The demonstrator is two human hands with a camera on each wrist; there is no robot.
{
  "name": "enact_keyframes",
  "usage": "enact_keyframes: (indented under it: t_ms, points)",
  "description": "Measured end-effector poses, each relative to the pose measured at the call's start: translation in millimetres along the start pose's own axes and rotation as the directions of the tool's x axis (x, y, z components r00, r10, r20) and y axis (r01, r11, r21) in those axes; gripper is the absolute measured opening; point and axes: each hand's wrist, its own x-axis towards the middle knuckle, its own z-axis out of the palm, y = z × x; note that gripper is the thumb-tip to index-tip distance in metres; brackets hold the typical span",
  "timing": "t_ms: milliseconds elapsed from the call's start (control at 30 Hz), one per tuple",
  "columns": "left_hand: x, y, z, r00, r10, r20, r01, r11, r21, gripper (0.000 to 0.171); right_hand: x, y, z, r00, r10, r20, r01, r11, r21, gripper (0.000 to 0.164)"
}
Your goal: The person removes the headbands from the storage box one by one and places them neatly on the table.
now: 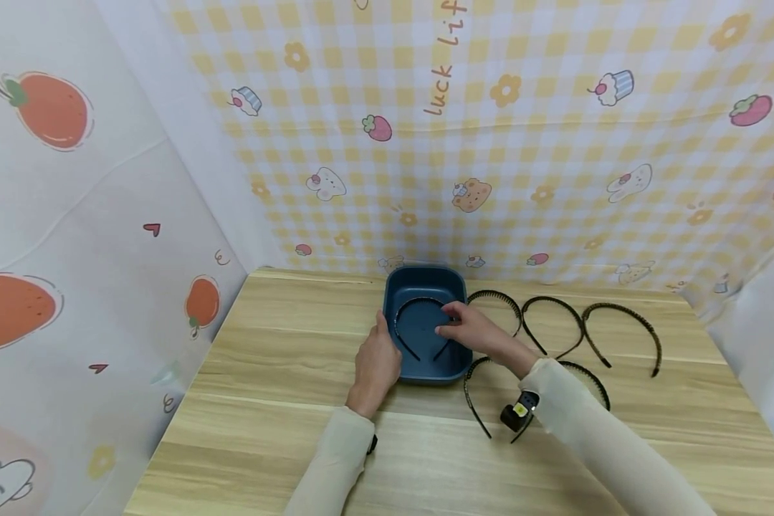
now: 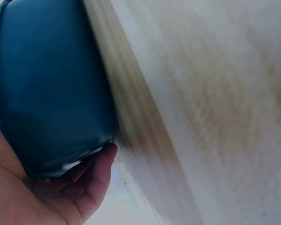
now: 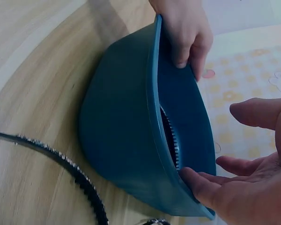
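A deep blue plastic bin (image 1: 426, 377) stands near the back of the table, with a thin dark headband (image 1: 419, 299) lying inside. My left hand (image 1: 377, 358) holds the bin's left side, its thumb over the rim. In the left wrist view the fingers (image 2: 100, 173) curl around the bin's outer corner. My right hand (image 1: 480, 331) is over the bin's right side, thumb and fingers spread apart. The right wrist view shows its fingertips at the rim, close to the toothed edge of the headband (image 3: 171, 136) inside.
To the right of the bin, several dark toothed headbands lie on the wooden table (image 1: 284, 373), among them a far right one (image 1: 651, 333) and a near one (image 1: 467, 394) partly under my right forearm. A patterned cloth (image 1: 426, 179) hangs behind the table.
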Motion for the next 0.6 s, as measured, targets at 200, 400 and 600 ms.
enact_keyframes:
  t_ms: [200,400,600]
  points:
    - [0.7,-0.2,0.7,1.0,0.0,0.0,0.0,1.0,0.015,0.063,4.0,-5.1,10.8,0.999,0.03,-0.031,-0.031,0.999,-0.04,0.062]
    - [-0.3,0.7,-0.2,1.0,-0.001,0.003,0.001,1.0,0.011,0.064,6.1,-9.3,19.5,0.996,0.069,-0.062,-0.072,0.996,-0.049,0.067]
    - [-1.8,1.3,-0.4,1.0,0.019,-0.021,-0.019,1.0,0.012,0.061,10.3,-12.5,26.0,0.988,0.134,-0.082,-0.135,0.991,-0.004,0.074]
